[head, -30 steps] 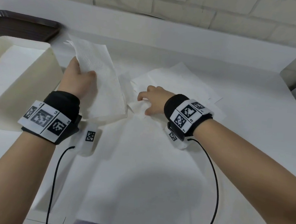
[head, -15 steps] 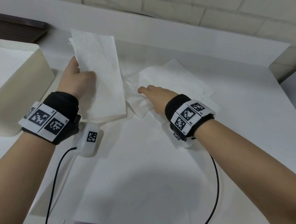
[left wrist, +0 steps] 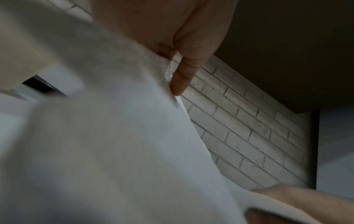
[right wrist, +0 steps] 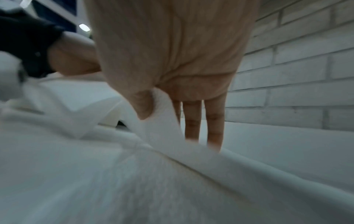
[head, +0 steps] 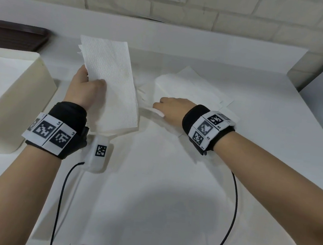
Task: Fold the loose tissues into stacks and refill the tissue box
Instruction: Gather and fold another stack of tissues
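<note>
My left hand (head: 85, 87) holds a folded stack of white tissues (head: 109, 81) raised off the table, thumb on its left edge; the left wrist view shows the stack (left wrist: 107, 136) filling the frame under a finger. My right hand (head: 169, 109) rests on the pile of loose tissues (head: 191, 87) at the table's middle and pinches a tissue edge (right wrist: 159, 121) between thumb and forefinger, the other fingers straight down. The cream tissue box (head: 11, 96) stands open at the left.
A large white sheet (head: 149, 200) covers the near table. A dark brown tray (head: 13, 35) lies at the far left behind the box. A white ledge and brick wall (head: 207, 4) close the back. Sensor cables hang from both wrists.
My left hand has lifted the folded stack a little further and tilted it upright. My right hand has shifted right along the loose pile and taken hold of a tissue edge.
</note>
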`<action>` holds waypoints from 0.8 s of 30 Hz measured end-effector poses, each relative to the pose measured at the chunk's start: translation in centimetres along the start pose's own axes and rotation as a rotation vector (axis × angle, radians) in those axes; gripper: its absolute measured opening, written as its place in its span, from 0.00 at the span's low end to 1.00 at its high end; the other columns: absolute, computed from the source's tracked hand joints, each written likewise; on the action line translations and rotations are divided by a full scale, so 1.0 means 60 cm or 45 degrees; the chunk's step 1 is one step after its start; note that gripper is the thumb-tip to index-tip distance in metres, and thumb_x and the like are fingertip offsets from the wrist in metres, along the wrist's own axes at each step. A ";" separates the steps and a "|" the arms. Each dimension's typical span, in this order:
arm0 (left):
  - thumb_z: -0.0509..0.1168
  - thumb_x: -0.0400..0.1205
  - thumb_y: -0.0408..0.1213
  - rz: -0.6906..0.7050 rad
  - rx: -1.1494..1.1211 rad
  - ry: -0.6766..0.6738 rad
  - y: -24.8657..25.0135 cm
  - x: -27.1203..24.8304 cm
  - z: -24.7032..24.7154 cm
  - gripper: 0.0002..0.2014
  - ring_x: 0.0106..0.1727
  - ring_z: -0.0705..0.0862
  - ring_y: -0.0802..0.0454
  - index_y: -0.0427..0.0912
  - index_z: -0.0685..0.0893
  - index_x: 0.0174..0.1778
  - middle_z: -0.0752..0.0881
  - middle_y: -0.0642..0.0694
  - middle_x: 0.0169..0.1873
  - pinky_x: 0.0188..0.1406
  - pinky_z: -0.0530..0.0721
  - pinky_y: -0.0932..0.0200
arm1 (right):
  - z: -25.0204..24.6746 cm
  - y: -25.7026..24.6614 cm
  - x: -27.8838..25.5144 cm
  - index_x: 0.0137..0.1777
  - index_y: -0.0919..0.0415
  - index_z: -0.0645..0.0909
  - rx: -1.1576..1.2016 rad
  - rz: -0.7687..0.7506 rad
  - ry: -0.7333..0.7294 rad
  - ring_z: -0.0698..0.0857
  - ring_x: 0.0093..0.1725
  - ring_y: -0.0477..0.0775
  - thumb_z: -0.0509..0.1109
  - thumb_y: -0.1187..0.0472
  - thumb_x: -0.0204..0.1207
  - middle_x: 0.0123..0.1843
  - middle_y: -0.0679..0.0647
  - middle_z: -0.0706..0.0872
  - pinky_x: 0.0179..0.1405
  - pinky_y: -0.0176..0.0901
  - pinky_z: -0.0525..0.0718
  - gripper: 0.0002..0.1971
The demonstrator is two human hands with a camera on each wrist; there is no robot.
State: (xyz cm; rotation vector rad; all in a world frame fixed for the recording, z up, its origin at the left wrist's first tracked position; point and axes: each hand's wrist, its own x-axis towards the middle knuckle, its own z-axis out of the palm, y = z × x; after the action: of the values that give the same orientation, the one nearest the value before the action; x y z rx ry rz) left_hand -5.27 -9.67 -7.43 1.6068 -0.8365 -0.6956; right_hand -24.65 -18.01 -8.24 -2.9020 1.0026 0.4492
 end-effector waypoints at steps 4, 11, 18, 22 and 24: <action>0.56 0.79 0.26 0.000 -0.047 0.085 0.003 0.001 -0.004 0.17 0.44 0.80 0.58 0.53 0.74 0.56 0.80 0.59 0.41 0.46 0.78 0.61 | -0.023 0.016 -0.002 0.68 0.63 0.76 0.679 0.106 0.303 0.78 0.66 0.60 0.55 0.60 0.85 0.65 0.60 0.81 0.62 0.45 0.73 0.16; 0.58 0.80 0.27 -0.025 -0.090 0.100 0.005 0.001 0.001 0.18 0.53 0.81 0.49 0.56 0.75 0.56 0.82 0.58 0.43 0.62 0.79 0.51 | -0.081 0.020 -0.023 0.50 0.66 0.83 1.902 0.060 1.009 0.87 0.44 0.46 0.69 0.67 0.77 0.45 0.51 0.87 0.55 0.41 0.84 0.05; 0.53 0.86 0.35 0.058 -0.226 -0.107 0.030 -0.019 0.020 0.14 0.53 0.84 0.59 0.56 0.75 0.63 0.84 0.58 0.53 0.56 0.81 0.61 | -0.112 -0.002 -0.011 0.63 0.70 0.78 2.308 -0.031 0.922 0.83 0.62 0.58 0.66 0.66 0.79 0.61 0.61 0.84 0.69 0.51 0.78 0.14; 0.51 0.87 0.37 0.108 -0.254 -0.257 0.041 -0.032 0.026 0.14 0.56 0.83 0.63 0.62 0.77 0.55 0.84 0.62 0.53 0.62 0.78 0.61 | -0.117 -0.019 -0.001 0.60 0.70 0.80 2.383 0.063 0.881 0.84 0.59 0.56 0.67 0.64 0.78 0.57 0.59 0.85 0.67 0.51 0.79 0.13; 0.52 0.87 0.37 0.108 -0.263 -0.326 0.043 -0.034 0.024 0.14 0.56 0.84 0.63 0.62 0.78 0.54 0.85 0.63 0.52 0.61 0.78 0.61 | -0.117 -0.024 0.005 0.60 0.69 0.80 2.438 0.130 0.850 0.84 0.59 0.57 0.67 0.64 0.79 0.56 0.59 0.86 0.68 0.53 0.79 0.13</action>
State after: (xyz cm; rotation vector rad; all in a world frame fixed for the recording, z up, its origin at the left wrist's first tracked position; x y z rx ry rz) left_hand -8.01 -9.07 -5.17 1.3071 -0.9781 -0.9088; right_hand -21.73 -17.97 -1.67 -1.1399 0.7499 -1.0007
